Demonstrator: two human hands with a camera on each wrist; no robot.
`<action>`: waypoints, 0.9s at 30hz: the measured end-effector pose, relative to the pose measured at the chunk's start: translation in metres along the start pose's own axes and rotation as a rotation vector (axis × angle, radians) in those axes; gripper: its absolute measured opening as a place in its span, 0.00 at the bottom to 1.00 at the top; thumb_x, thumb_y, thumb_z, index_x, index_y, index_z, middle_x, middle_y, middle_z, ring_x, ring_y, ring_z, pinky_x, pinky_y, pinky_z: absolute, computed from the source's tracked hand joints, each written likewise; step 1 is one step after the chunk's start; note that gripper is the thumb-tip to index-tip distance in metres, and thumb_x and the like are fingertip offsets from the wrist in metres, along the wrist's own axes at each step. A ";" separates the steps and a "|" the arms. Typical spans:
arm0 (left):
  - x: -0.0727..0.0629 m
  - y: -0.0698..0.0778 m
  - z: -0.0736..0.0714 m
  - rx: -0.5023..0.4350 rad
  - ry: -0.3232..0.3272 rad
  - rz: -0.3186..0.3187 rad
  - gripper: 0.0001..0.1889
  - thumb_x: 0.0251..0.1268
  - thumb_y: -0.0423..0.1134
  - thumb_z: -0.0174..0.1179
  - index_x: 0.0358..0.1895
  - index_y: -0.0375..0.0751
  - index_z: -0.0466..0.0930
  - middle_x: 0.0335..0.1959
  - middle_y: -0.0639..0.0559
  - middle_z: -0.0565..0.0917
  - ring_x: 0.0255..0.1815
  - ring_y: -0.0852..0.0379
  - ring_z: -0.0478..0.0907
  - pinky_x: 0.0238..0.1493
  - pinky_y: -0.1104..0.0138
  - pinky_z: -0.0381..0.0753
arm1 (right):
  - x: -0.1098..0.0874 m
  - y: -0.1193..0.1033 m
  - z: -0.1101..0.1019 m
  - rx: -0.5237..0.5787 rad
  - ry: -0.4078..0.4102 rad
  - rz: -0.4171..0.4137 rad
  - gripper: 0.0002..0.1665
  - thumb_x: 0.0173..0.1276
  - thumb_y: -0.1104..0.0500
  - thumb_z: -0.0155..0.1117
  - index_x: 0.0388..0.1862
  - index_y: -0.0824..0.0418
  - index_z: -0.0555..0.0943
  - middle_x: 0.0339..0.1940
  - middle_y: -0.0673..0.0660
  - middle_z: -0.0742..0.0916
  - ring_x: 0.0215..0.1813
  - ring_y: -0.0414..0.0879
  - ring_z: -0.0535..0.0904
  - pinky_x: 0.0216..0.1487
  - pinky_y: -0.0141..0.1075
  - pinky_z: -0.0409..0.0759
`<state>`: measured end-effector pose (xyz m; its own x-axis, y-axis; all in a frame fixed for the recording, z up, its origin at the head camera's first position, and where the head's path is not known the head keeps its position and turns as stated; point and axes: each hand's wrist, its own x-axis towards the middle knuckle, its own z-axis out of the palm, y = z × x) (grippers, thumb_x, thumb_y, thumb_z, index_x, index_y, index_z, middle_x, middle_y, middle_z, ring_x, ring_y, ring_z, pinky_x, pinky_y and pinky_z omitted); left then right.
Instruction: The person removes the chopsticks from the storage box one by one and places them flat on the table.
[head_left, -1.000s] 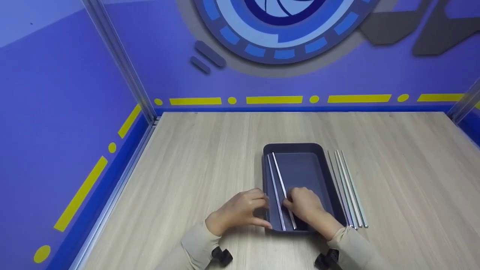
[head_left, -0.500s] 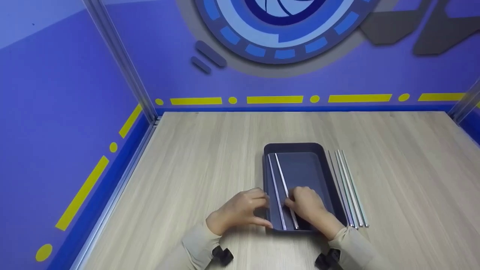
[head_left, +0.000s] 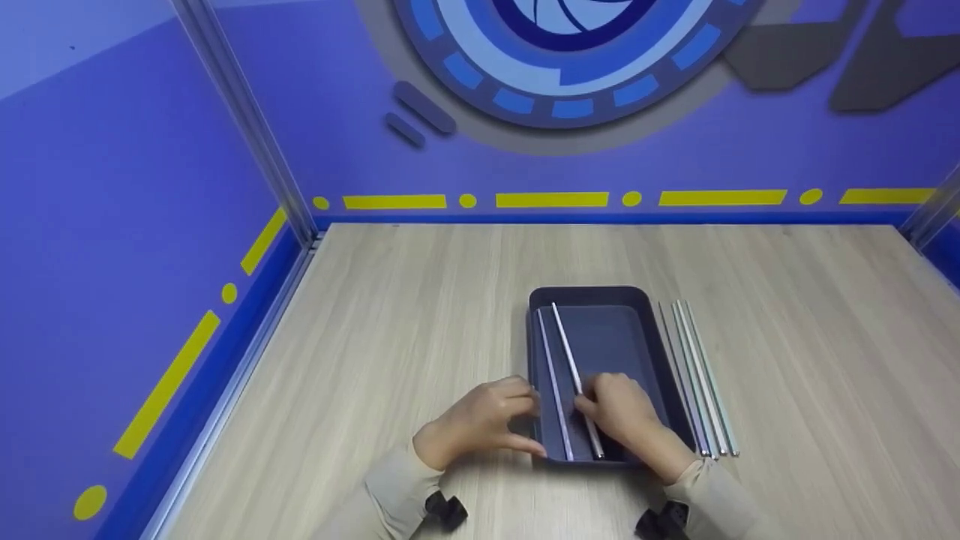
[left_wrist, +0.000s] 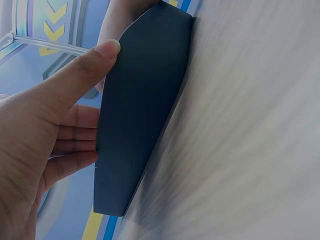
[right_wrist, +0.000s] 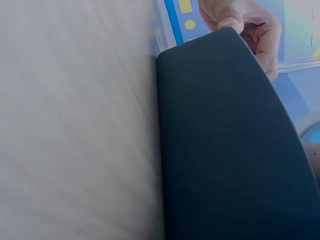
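Observation:
A dark grey rectangular tray (head_left: pixel 589 292) stands on the table. My left hand (head_left: pixel 484 420) holds its near left corner, thumb at the front rim and fingers at the left side. In the left wrist view the thumb and fingers of the left hand (left_wrist: pixel 30 135) lie along the rim of the tray (left_wrist: pixel 135 115). Inside the tray, my right hand (head_left: pixel 621 409) pinches a silver metal chopstick (head_left: pixel 565 341), which slants from the far left toward the near wall. Another metal chopstick (head_left: pixel 554 382) lies left of it. The tray wall (right_wrist: pixel 215 140) hides most of the right hand in the right wrist view.
Several metal chopsticks (head_left: pixel 702 375) lie side by side on the wooden table (head_left: pixel 390 315), just right of the tray. Blue printed panels (head_left: pixel 337 150) bound the table at the back and on the left, joined by a metal post (head_left: pixel 247 120).
My right hand has shifted slightly right with the pinched chopstick, widening the gap to the other one in the tray. The left hand keeps its place on the tray corner.

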<state>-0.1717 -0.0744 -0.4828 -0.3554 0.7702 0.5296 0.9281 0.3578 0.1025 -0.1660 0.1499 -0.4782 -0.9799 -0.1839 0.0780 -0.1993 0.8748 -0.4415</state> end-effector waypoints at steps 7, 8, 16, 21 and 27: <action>0.000 0.000 0.000 -0.001 -0.002 0.002 0.24 0.41 0.61 0.71 0.30 0.45 0.80 0.34 0.57 0.81 0.38 0.63 0.77 0.43 0.78 0.79 | -0.001 0.004 -0.006 0.003 0.009 0.003 0.13 0.54 0.59 0.65 0.14 0.55 0.72 0.12 0.48 0.73 0.19 0.44 0.67 0.20 0.37 0.67; 0.000 0.000 0.000 0.000 -0.002 0.003 0.24 0.41 0.61 0.71 0.30 0.45 0.80 0.34 0.57 0.81 0.38 0.63 0.77 0.43 0.78 0.79 | -0.001 0.005 -0.006 0.001 0.011 0.000 0.13 0.54 0.59 0.64 0.14 0.55 0.72 0.12 0.48 0.73 0.19 0.44 0.67 0.19 0.37 0.67; 0.000 -0.001 0.000 -0.004 -0.004 0.004 0.24 0.41 0.61 0.71 0.31 0.45 0.81 0.36 0.57 0.82 0.38 0.63 0.77 0.46 0.80 0.79 | -0.003 0.011 -0.015 -0.008 0.019 -0.001 0.13 0.57 0.59 0.65 0.16 0.56 0.73 0.12 0.49 0.73 0.19 0.44 0.68 0.19 0.37 0.68; -0.001 -0.001 0.000 -0.003 0.007 0.012 0.24 0.40 0.61 0.72 0.30 0.44 0.80 0.35 0.57 0.82 0.38 0.63 0.78 0.46 0.79 0.79 | -0.003 0.014 -0.019 -0.016 0.032 0.001 0.11 0.57 0.58 0.65 0.18 0.56 0.75 0.14 0.50 0.76 0.20 0.45 0.70 0.21 0.39 0.71; -0.001 -0.001 0.001 0.009 0.018 0.024 0.24 0.38 0.61 0.72 0.30 0.44 0.80 0.35 0.56 0.82 0.38 0.62 0.78 0.46 0.80 0.79 | -0.004 0.020 -0.024 -0.029 0.038 0.013 0.11 0.57 0.57 0.64 0.18 0.56 0.75 0.14 0.51 0.76 0.20 0.45 0.70 0.19 0.37 0.68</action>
<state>-0.1725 -0.0747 -0.4841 -0.3306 0.7693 0.5467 0.9354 0.3440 0.0817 -0.1667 0.1789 -0.4653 -0.9820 -0.1563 0.1063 -0.1867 0.8898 -0.4165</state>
